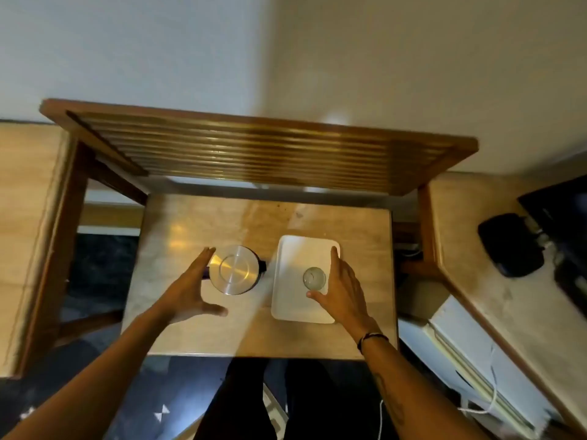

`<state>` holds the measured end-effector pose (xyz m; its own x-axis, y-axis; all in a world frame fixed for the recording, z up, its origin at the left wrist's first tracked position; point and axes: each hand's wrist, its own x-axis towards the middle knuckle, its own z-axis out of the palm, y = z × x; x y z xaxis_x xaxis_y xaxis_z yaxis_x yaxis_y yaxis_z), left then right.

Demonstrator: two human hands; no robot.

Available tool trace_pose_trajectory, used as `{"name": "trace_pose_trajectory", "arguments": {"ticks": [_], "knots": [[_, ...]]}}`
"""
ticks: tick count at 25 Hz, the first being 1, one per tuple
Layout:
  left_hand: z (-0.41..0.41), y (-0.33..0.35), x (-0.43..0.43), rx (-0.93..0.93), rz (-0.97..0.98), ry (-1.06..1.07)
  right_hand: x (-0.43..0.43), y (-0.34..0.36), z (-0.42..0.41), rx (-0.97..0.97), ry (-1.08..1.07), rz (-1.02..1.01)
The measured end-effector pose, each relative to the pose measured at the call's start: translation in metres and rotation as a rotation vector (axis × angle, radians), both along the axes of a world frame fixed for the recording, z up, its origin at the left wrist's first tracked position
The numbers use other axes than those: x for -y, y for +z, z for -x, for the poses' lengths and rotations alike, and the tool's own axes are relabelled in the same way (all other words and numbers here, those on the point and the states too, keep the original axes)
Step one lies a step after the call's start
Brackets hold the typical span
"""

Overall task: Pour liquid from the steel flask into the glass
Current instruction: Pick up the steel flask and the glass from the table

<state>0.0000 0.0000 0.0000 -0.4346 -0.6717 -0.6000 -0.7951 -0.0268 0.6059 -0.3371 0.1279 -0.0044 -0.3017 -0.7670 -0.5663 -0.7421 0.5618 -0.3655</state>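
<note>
The steel flask (234,269), seen from above with its round lid on, stands on the small beige table (190,338). To its right lies a white rectangular tray (293,309), and a clear glass (314,278) stands upright on it. My left hand (190,290) is open just left of the flask, fingers spread, close to its side. My right hand (341,289) is open right beside the glass, with the thumb near the glass's front; I cannot tell whether it touches.
A wooden slatted shelf (254,147) overhangs the far side of the table. Beige counters flank it on the left (25,217) and right (495,281). A black device (509,244) with cables sits on the right counter. My legs show below the table's near edge.
</note>
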Motion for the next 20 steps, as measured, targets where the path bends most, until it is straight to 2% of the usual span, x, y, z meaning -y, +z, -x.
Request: {"name": "trace_pose_trajectory", "arguments": {"ticks": [3,5,8,11,16,20], "knots": [[-0.012,-0.038,0.002,0.019,0.018,0.104,-0.004,-0.056,-0.004,0.061,-0.066,-0.111],[-0.020,-0.064,0.004,0.010,0.111,0.179,-0.008,-0.091,-0.010,0.062,-0.082,-0.182],[-0.021,-0.078,0.006,-0.020,0.140,0.195,-0.011,-0.125,-0.019,0.018,-0.140,-0.069],[-0.019,-0.080,0.000,-0.042,0.070,0.134,-0.011,-0.141,-0.023,-0.002,-0.265,0.084],[0.027,-0.035,-0.011,-0.233,-0.014,0.304,-0.012,-0.095,-0.023,0.099,-0.433,0.220],[0.044,0.063,0.002,-0.394,-0.009,0.471,-0.003,-0.002,-0.007,0.247,-0.502,0.430]]}}
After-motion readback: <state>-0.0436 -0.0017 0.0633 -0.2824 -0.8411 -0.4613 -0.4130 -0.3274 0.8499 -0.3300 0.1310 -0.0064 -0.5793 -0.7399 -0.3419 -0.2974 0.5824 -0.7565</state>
